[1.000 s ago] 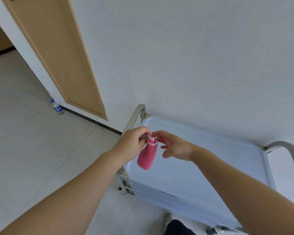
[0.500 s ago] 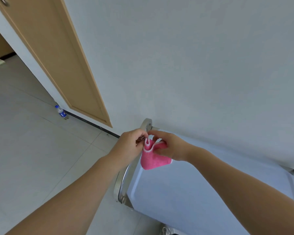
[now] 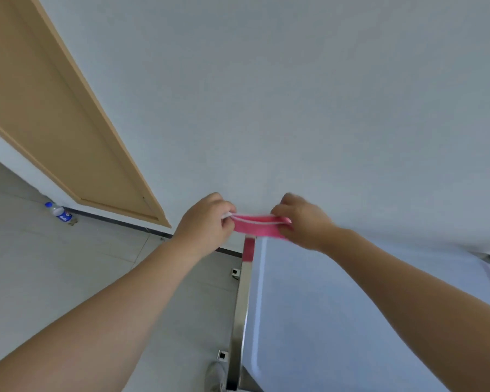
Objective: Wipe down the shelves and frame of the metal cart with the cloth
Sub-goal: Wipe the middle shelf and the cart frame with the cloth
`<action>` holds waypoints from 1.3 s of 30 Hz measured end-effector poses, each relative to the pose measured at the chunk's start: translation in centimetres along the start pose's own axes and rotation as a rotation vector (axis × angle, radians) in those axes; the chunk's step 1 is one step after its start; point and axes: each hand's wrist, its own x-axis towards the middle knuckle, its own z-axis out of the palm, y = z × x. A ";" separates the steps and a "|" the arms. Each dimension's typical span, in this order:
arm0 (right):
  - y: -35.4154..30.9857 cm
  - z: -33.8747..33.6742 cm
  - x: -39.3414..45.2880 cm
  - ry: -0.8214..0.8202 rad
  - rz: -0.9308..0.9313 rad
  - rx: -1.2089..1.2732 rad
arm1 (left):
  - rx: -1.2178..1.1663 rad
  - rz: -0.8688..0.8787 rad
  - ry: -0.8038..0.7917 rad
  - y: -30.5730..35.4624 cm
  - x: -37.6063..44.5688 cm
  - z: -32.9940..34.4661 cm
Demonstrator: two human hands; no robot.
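- White wall (image 3: 294, 94) filled most of the bg, w/ a tan door (image 3: 54, 108) at left and a small bottle (image 3: 57, 212) on the pale floor (image 3: 40, 278) by the skirting.
- Pink cloth (image 3: 256, 226) was stretched taut betw. both hands, its long axis running left-to-right, roughly level.
- Left hand (image 3: 205, 224) had its grip pinched tight on the cloth's left end; right hand (image 3: 303, 222) had its grip clamped on the right end. Neither was loose.
- Cloth was held in the air, directly above the far end of the cart's steel side rail (image 3: 242, 306), not touching it as far as I could tell; a pink reflection showed on the rail just below.
- Key relation: rail ran away from the person, front to back, so the cloth lay crosswise over it.
- Top shelf (image 3: 337, 321) of the metal cart lay to the right of the rail, under the right forearm; right hand was nearer the shelf, left hand sat outboard of the rail, over the floor.
- My read: cloth was being spread/refolded before wiping, so the task was at an early stage. Next move prob. called for lowering it straight down onto rail or shelf.
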 end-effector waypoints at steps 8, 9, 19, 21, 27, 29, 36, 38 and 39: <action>1.2 4.8 2.5 0.169 0.235 -0.327 | 0.112 0.075 -0.070 -4.5 4.4 3.1; 1.5 6.3 1.9 0.018 0.289 -0.283 | 0.120 0.059 -0.180 -4.9 3.5 4.3; 3.9 7.8 -0.4 -0.180 0.440 -0.026 | -0.121 -0.305 -0.425 -1.9 5.7 10.8; 4.2 7.5 -0.5 -0.154 0.442 0.003 | -0.076 -0.360 -0.462 -0.7 6.6 12.2; 5.9 6.6 -1.2 -0.141 0.472 0.057 | 0.135 -0.485 -0.596 0.7 9.3 14.3; 6.3 6.2 -1.3 -0.164 0.467 0.041 | 0.232 -0.420 -0.724 0.9 10.6 14.3; 7.5 5.5 -2.5 -0.192 0.441 0.001 | 0.326 -0.377 -0.716 1.0 10.7 14.6; 7.6 5.2 -2.8 -0.212 0.419 0.000 | 0.293 -0.395 -0.643 1.0 9.8 14.4; 7.5 5.0 -2.9 -0.221 0.408 0.000 | 0.262 -0.425 -0.592 1.1 9.1 14.3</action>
